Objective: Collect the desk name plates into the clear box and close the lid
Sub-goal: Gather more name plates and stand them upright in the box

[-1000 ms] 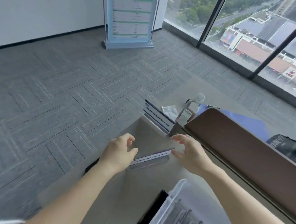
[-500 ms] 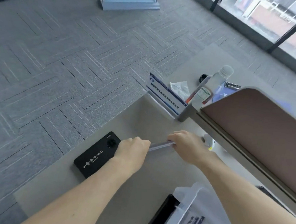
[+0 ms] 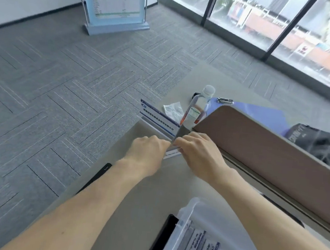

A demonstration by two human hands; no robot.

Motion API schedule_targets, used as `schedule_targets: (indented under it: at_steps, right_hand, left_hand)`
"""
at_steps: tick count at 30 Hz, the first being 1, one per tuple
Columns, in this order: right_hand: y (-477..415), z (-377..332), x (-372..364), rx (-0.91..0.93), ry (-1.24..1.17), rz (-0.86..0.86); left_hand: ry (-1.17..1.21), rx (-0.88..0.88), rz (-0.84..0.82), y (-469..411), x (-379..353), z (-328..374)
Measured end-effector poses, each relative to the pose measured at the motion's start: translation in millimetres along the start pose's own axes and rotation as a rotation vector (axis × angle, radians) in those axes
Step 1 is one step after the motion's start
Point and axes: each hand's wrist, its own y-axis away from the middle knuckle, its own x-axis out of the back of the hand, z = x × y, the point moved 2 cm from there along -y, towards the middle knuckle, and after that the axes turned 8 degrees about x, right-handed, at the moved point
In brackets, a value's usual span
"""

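Observation:
A clear acrylic name plate with a white printed strip lies between my two hands above the grey desk. My left hand grips its left end and my right hand grips its right end; most of the plate is hidden by my fingers. A second name plate, white with a blue band and blue print, stands at the desk's far edge just beyond my hands. The clear box sits at the bottom right, with several printed name plates inside it, partly covered by my right forearm.
A brown desk partition runs along the right. Behind it stand a water bottle, a crumpled wrapper, a blue folder and a dark bag. A black device peeks from under my left forearm. A sign stand is on the carpet.
My hands have moved together toward the desk's far edge, nearer the standing plate, still holding the clear plate. The head camera tilted up, showing more window.

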Motion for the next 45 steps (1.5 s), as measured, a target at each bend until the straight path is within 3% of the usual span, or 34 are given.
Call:
schedule_targets:
  at_steps: [3, 6, 9, 12, 15, 20, 24, 27, 31, 36, 45]
  right_hand:
    - [31.0, -6.1, 54.8, -0.242, -0.179, 0.286]
    - [75.9, -16.2, 89.5, -0.624, -0.583, 0.577]
    - [113.7, -33.4, 106.1, -0.947, -1.049, 0.638]
    - [147.1, -53.4, 117.9, -1.002, -1.409, 0.697]
    - [183.2, -65.2, 134.3, -1.056, -1.628, 0.863]
    - [262.8, -73.1, 134.9, -1.250, -1.601, 0.938]
    - [319.7, -83.0, 115.5, -1.358, -1.576, 0.896]
    - [357.4, -94.6, 93.7, -1.435, -1.560, 0.843]
    - [396.8, -109.2, 58.7, -1.506, -1.602, 0.749]
    - [421.5, -115.4, -2.5, -1.621, -1.647, 0.589]
    - [401.9, -107.1, -100.1, -1.729, -1.585, 0.453]
  left_hand:
    - [0.169, -0.049, 0.002, 10.5, 52.6, 5.6]
    - [0.425, -0.064, -0.063, 25.2, 99.7, 10.1]
    - [0.693, -0.107, -0.145, 42.9, 132.0, 24.3]
    - [0.977, -0.182, -0.348, 64.8, 148.9, 61.7]
    - [0.983, -0.252, -0.483, 87.2, 148.9, 114.9]
    - [0.810, -0.272, -0.544, 119.4, 115.7, 193.1]
    - [0.711, -0.208, -0.511, 144.6, 83.4, 240.0]
    - [0.644, -0.137, -0.587, 165.0, 53.8, 261.5]
    - [0.626, -0.037, -0.679, 190.9, 9.2, 276.8]
    - [0.522, -0.030, -0.655, 209.4, -59.5, 284.0]
    - [0.259, -0.033, -0.565, 194.5, -145.7, 263.7]
